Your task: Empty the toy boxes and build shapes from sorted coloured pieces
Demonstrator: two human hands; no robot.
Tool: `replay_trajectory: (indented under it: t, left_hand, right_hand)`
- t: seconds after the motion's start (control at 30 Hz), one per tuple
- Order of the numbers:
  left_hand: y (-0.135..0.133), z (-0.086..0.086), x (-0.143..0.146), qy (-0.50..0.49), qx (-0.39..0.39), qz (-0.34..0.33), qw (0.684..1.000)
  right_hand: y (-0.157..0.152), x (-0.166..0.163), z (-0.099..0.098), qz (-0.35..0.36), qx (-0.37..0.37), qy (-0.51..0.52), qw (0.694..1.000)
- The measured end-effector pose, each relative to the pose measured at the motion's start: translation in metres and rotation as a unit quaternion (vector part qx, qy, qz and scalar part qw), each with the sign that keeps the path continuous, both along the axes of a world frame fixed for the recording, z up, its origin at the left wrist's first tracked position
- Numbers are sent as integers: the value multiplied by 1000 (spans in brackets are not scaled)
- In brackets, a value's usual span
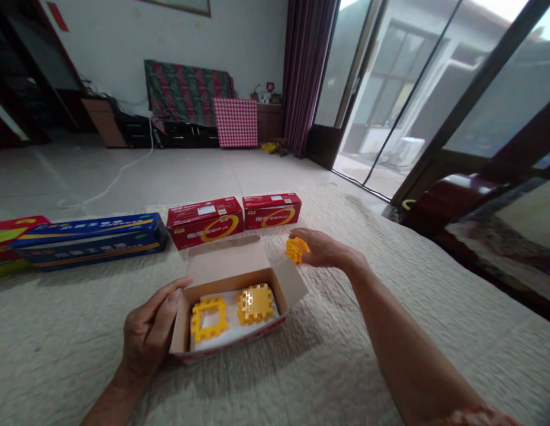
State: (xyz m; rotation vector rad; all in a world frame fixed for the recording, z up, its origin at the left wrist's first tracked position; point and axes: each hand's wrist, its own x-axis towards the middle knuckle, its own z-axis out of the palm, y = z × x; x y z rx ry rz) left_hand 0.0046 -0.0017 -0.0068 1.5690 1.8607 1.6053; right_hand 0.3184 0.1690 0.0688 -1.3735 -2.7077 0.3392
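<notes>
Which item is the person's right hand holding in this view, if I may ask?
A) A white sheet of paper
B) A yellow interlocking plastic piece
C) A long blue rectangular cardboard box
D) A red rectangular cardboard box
B. The fingers of the right hand pinch the yellow interlocking plastic piece, beside the raised lid of the open cardboard box.

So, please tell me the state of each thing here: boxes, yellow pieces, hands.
Open cardboard box: lid up.
Hollow yellow plastic square: inside box.
Solid yellow plastic square: inside box.
Small yellow plastic piece: held.
Left hand: gripping box side.
Right hand: holding small piece.
Two red cardboard boxes: closed.
Long blue cardboard box: closed.
</notes>
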Motion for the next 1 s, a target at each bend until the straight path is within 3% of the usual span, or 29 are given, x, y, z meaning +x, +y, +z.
replay_trajectory:
  t: [0.37, 0.57, 0.67, 0.77, 0.87, 1.0]
  left_hand:
    - [-2, 2, 2, -27, -21, -10, 999]
    - [0, 2, -1, -20, -14, -27, 999]
    - [2, 0, -3, -15, -8, -39, 999]
    - [4, -2, -3, -35, -1, -52, 998]
    - [5, -3, -2, -55, 4, -66, 996]
    - [5, -1, 0, -71, 12, -82, 994]
  right_hand:
    - [1, 0, 5, -27, -6, -26, 999]
    - [-16, 1, 34, 8, 95, 58, 994]
    - [-46, -23, 49, 58, 138, 133, 980]
    - [-82, -59, 53, 142, 106, 176, 968]
    - [-107, -90, 48, 197, 54, 158, 966]
    - [-116, -117, 42, 208, 40, 107, 971]
